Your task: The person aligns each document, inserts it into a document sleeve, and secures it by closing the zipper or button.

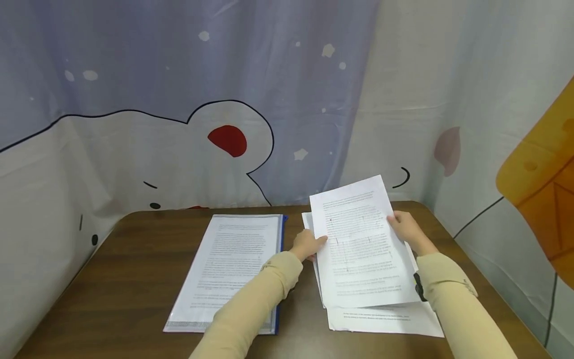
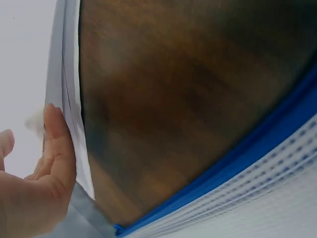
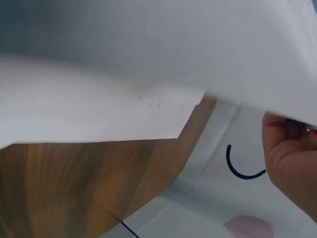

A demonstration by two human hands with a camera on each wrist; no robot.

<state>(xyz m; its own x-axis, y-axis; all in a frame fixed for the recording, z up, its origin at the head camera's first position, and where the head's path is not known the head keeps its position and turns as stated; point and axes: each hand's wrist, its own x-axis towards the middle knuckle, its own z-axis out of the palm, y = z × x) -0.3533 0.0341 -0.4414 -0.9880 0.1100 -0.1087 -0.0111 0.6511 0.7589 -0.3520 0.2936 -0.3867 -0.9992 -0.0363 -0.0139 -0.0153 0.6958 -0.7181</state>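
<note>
A printed sheet of paper [image 1: 358,249] is raised at a tilt over more papers [image 1: 385,319] on the table's right half. My right hand [image 1: 408,230] grips its upper right edge; in the right wrist view that hand [image 3: 292,153] is partly covered by the sheet. At the left edge, my left hand [image 1: 308,244] holds the sheet with its thumb over the printed face. The left wrist view has the left hand's fingers [image 2: 58,144] against the paper edges. To the left lies a clear document pouch [image 1: 237,259] with a blue zip edge and a printed page inside.
The brown wooden table [image 1: 134,269] has rounded far corners. Behind it hangs a patterned curtain [image 1: 314,99] in purple and white, its folds close to the table's far edge. My left forearm passes over the pouch's lower right part.
</note>
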